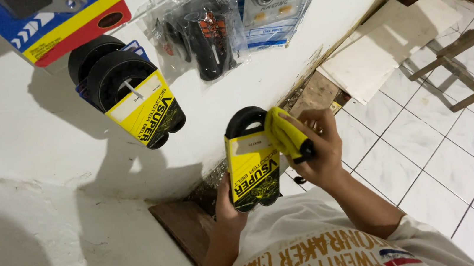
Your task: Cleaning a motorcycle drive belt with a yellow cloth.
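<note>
My left hand [225,202] grips the lower edge of a black rubber belt in a yellow card sleeve [252,167], held upright in front of me. My right hand [321,148] holds a folded yellow cloth [286,134] pressed against the upper right side of that belt. Both forearms rise from the bottom of the view, over my white printed shirt [315,249].
Two more black belts in yellow sleeves [131,94] hang on the white wall [27,174]. Bagged black parts [201,27] and a blue-white bearing pack [278,0] hang beside them. White floor tiles [459,149], loose boards [376,46] and a wooden frame [466,59] lie to the right.
</note>
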